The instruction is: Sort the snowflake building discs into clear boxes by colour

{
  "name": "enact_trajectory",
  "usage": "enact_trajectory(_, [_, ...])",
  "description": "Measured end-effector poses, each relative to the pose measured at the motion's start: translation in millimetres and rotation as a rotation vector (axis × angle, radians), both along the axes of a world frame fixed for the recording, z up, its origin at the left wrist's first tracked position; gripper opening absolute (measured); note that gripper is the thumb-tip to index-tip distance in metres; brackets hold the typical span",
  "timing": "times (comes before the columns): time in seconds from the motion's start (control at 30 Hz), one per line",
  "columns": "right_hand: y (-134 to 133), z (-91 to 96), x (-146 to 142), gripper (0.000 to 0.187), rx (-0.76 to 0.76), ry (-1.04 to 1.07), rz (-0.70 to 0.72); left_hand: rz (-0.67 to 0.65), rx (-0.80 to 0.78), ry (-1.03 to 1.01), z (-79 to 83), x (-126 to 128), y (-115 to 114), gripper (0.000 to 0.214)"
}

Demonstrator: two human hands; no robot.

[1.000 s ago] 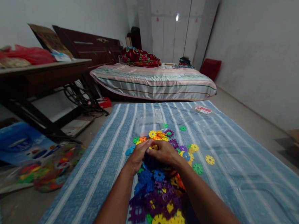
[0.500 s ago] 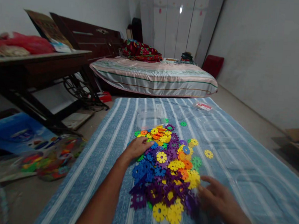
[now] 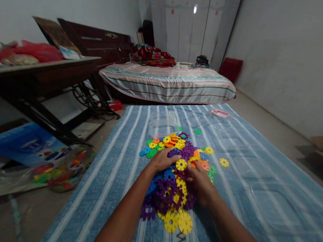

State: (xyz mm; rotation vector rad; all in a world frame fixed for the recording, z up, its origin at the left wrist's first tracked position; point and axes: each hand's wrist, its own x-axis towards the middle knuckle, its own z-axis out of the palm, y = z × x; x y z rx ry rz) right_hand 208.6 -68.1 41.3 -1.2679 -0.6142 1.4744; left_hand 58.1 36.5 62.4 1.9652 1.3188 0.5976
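Observation:
A heap of plastic interlocking discs (image 3: 181, 165) in yellow, purple, blue, green and orange lies on a striped blue cloth (image 3: 115, 162). My left hand (image 3: 163, 160) rests on the heap's left side, thumb stretched out over blue and purple pieces, other fingers partly hidden. Against the right side is my right hand (image 3: 201, 180), its fingers loosely bent and apart among yellow, orange and purple pieces. Neither hand plainly grips a single disc. Two large yellow discs (image 3: 185, 221) lie at the near end. A lone yellow disc (image 3: 224, 162) sits apart to the right.
Clear plastic trays (image 3: 276, 204) lie on the right of the cloth, and a clear container (image 3: 162, 127) stands behind the heap. A small red-and-white packet (image 3: 219, 113) is at the far edge. A bed (image 3: 166, 81) and a sewing-machine table (image 3: 44, 68) stand beyond.
My right hand has moved left and forward, pushing discs inward from the right. My left hand has shifted slightly right over the heap. The heap is narrower.

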Motion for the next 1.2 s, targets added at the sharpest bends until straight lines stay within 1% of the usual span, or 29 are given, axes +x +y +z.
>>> enact_trajectory(0.1, [24.0,5.9,-9.0,0.055,0.079,0.082,0.021,-0.057,-0.061,-0.096,3.8,0.6,-4.1,0.042])
enact_trajectory(0.17, [35.3,11.7,-11.6,0.051,0.154,0.085,0.041,-0.066,-0.084,-0.124,9.9,-1.8,-7.5,0.041])
enact_trajectory(0.27, [45.0,20.7,-9.6,0.052,0.208,0.055,0.054,-0.05,-0.037,-0.105,23.8,-7.9,-16.6,0.04])
enact_trajectory(0.4, [48.3,31.7,-1.2,0.041,0.282,-0.059,0.077,-0.092,0.074,-0.096,42.5,-15.1,-38.4,0.039])
enact_trajectory(0.47, [48.1,35.0,3.5,0.038,0.287,-0.093,0.093,-0.096,0.081,-0.088,47.8,-19.4,-53.1,0.04])
enact_trajectory(0.53, [48.7,34.6,9.4,0.039,0.29,-0.1,0.099,-0.083,0.06,-0.064,48.8,-26.9,-70.0,0.044])
enact_trajectory(0.6, [52.0,29.4,18.2,0.04,0.318,-0.129,0.084,-0.091,0.08,0.024,45.0,-39.2,-89.4,0.049])
enact_trajectory(0.63, [55.2,25.2,24.0,0.039,0.338,-0.177,0.063,-0.092,0.097,0.087,40.9,-46.8,-99.8,0.053])
enact_trajectory(0.7, [65.0,15.5,37.5,0.038,0.379,-0.357,0.005,-0.098,0.153,0.232,27.6,-63.1,-121.5,0.068])
enact_trajectory(0.77, [78.6,7.0,50.7,0.034,0.381,-0.645,-0.03,-0.082,0.247,0.355,8.2,-76.7,-142.1,0.086])
enact_trajectory(0.8, [86.3,4.1,55.9,0.033,0.346,-0.824,-0.016,-0.084,0.289,0.404,-2.9,-81.1,-150.8,0.093])
enact_trajectory(0.87, [101.5,2.0,60.9,0.031,0.226,-1.154,0.074,-0.068,0.378,0.469,-24.7,-84.5,-162.9,0.101])
enact_trajectory(0.9, [108.6,2.6,60.4,0.032,0.166,-1.267,0.13,-0.04,0.426,0.484,-34.0,-83.7,-165.6,0.101])
enact_trajectory(0.97, [120.3,5.8,54.5,0.033,0.109,-1.373,0.226,0.029,0.504,0.482,-47.0,-79.0,-164.0,0.094])
enact_trajectory(1.03, [128.3,9.9,44.8,0.034,0.118,-1.383,0.286,0.071,0.54,0.449,-51.5,-72.9,-154.3,0.087])
enact_trajectory(1.13, [133.7,14.0,30.2,0.041,0.146,-1.392,0.381,0.115,0.511,0.364,-46.9,-64.6,-131.3,0.078])
enact_trajectory(1.2, [133.6,14.3,22.2,0.046,0.174,-1.372,0.447,0.174,0.47,0.301,-41.8,-58.9,-114.2,0.074])
